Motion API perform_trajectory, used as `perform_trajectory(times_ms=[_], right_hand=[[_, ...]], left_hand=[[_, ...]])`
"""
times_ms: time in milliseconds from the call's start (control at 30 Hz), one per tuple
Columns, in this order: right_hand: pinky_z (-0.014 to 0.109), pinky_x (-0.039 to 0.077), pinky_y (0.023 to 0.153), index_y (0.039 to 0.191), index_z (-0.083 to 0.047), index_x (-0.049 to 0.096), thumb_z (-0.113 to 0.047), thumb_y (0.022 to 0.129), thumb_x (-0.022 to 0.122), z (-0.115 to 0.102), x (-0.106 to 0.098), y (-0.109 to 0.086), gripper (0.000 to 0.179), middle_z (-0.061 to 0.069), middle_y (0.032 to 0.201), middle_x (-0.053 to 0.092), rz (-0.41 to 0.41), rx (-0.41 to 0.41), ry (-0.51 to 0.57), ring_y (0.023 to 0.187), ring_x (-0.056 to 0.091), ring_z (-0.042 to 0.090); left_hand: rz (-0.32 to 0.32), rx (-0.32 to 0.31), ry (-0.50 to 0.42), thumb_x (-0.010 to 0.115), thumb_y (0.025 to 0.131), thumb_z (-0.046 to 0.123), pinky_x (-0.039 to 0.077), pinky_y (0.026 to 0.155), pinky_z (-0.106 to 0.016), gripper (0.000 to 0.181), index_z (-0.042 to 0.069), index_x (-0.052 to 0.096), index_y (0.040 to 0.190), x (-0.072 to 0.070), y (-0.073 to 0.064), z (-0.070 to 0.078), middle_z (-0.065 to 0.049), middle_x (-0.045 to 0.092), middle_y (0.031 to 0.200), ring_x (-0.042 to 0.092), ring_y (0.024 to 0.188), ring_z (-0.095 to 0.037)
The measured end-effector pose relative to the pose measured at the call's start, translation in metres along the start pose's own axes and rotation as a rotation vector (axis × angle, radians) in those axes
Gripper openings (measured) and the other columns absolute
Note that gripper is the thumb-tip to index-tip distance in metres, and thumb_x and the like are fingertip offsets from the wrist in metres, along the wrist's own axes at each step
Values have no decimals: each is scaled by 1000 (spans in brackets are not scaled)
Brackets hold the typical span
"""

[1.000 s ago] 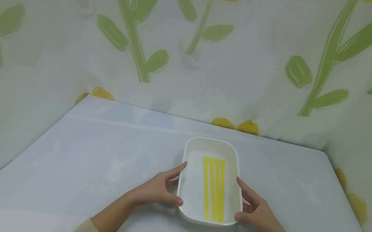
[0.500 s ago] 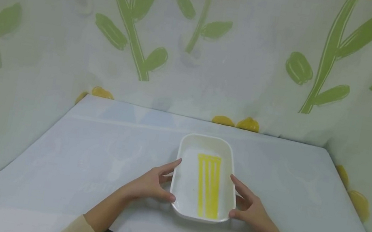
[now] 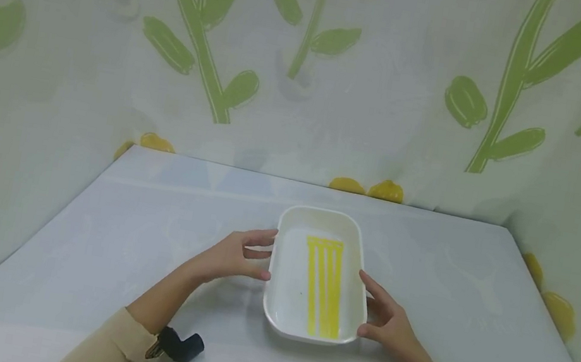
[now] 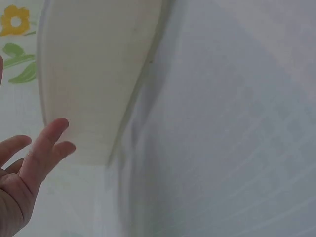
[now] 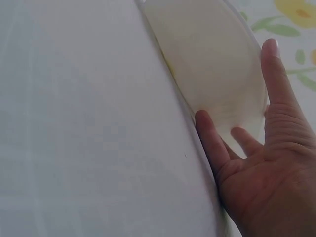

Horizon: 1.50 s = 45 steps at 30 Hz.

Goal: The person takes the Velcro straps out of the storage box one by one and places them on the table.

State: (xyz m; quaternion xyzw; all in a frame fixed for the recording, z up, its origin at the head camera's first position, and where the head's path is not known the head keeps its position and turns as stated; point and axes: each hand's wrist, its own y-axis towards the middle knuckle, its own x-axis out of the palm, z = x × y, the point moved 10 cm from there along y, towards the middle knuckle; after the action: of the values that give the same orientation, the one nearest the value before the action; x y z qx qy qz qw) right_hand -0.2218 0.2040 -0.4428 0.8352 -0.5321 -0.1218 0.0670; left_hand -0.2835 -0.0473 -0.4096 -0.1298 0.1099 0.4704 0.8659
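Note:
A white, round-cornered plastic tray [image 3: 284, 282] stands on the table, with yellow stripes [image 3: 323, 286] along its floor; whether they are loose strips or markings I cannot tell. My left hand [image 3: 231, 256] is at the tray's left side, fingers spread and only lightly bent, fingertips at the rim; firm contact is not clear. In the left wrist view those fingers [image 4: 47, 145] overlap the tray's outer wall [image 4: 94, 74]. On the opposite side, my right hand [image 3: 390, 326] touches the wall with extended fingers. The right wrist view shows its spread digits [image 5: 213, 140] against the pale wall [image 5: 212, 64].
A white table [image 3: 144, 227] extends around the tray. Behind and beside it hangs a white cloth [image 3: 374, 92] printed with green stems and yellow flowers. A black device [image 3: 180, 345] sits at the left wrist, by a beige sleeve [image 3: 116, 344].
The tray has shifted slightly left in the head view, both hands moving along with it. Most recently, my left hand has slid farther up the tray's left side, its thumb leaving the near corner.

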Motion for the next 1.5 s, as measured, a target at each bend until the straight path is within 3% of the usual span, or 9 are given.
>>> perform_trajectory(times_ms=[167, 300, 467, 667, 933, 1133, 1333, 1500], right_hand=[[25, 52, 83, 148, -6, 28, -13, 78, 77, 1, 0, 0, 86, -15, 146, 39, 9, 21, -21, 117, 54, 4], [25, 52, 83, 149, -6, 27, -12, 79, 76, 1, 0, -1, 86, -12, 146, 38, 8, 22, -31, 116, 55, 5], [25, 53, 82, 148, -6, 28, -11, 77, 77, 0, -1, 0, 86, -14, 147, 38, 18, 20, -41, 118, 53, 4], [26, 53, 82, 148, -5, 27, -12, 78, 77, 0, 0, 2, 86, -15, 147, 37, 9, 20, -36, 119, 53, 3], [24, 52, 83, 148, -5, 28, -11, 78, 76, 0, 0, 1, 85, -17, 145, 39, 16, 28, -44, 116, 54, 3], [25, 52, 82, 148, -5, 28, -10, 79, 76, -2, 0, 2, 84, -17, 144, 39, 3, 16, -64, 115, 55, 3], [26, 53, 81, 147, -2, 28, -7, 79, 74, -5, 0, 3, 83, -15, 147, 38, -15, -31, -60, 115, 55, 6], [28, 54, 81, 147, -2, 28, -12, 81, 74, -2, 1, 1, 81, -15, 146, 39, -19, -33, -27, 115, 56, 6]], left_hand=[[79, 10, 81, 80, 76, 21, 45, 97, -43, 80, 16, 39, 145, -26, 9, 25, -6, 37, 150, 43, 133, -23], [73, 35, 88, 80, 76, 24, 44, 98, -43, 82, 20, 38, 145, -35, 19, 46, -4, 38, 150, 44, 132, -20], [27, 50, 71, 79, 77, 24, 44, 99, -42, 81, 22, 37, 146, -31, 35, 64, -6, 45, 144, 50, 127, -21], [-24, 53, 60, 76, 80, 23, 44, 100, -42, 77, 21, 37, 146, -18, 58, 74, -7, 51, 138, 52, 125, -21], [-85, -10, -3, 75, 81, 18, 52, 88, -32, 74, 13, 38, 145, 9, 93, 69, -16, 48, 140, 53, 124, -23], [-76, -69, -26, 75, 81, 18, 52, 86, -30, 68, 9, 44, 141, 21, 113, 58, -17, 52, 134, 59, 114, -24], [-16, -93, 119, 78, 78, 26, 44, 99, -37, 69, 14, 48, 139, 30, 127, 45, -10, 61, 123, 57, 112, -22], [7, -110, 207, 80, 76, 29, 46, 93, -33, 65, 14, 55, 134, 46, 133, 29, -7, 65, 115, 58, 105, -21]])
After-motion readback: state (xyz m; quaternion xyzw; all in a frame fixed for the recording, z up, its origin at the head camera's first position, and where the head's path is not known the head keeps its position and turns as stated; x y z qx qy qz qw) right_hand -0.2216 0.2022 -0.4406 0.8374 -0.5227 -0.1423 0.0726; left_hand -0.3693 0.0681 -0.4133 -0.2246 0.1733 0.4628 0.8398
